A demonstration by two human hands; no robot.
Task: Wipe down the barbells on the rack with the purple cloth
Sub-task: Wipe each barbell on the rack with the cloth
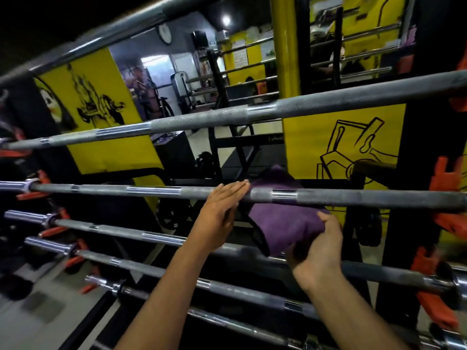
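Two bare forearms reach up from the bottom edge toward a rack of horizontal barbells. Right hand (314, 251): fingers curled, gripping the lower end of the purple cloth (283, 223) in front of the lower bar (156, 237). Left hand (219, 213): fingers straight and pressed together, fingertips laid against the middle bar (156, 192) just left of the cloth, touching its upper edge. Cloth hangs draped over the middle bar; one part bunches above and behind the bar, the larger part falls below it into the right hand. A dark hem shows along its lower left edge. Further bars sit below the hands, nearest ones blurred, chrome sleeves at their left ends. Orange hooks (447, 178) carry the bar ends on a black upright (404, 198) at right; more orange hooks at far left. Above, the upper bar (328, 107) runs slanted across the view, knurled grey with smooth bands, well apart from the hands. Another bar crosses the top left corner. Behind the rack: yellow panels (336, 137) with black line drawings, a yellow post (285, 46), a wall clock (164, 33), gym machines, a ceiling light.
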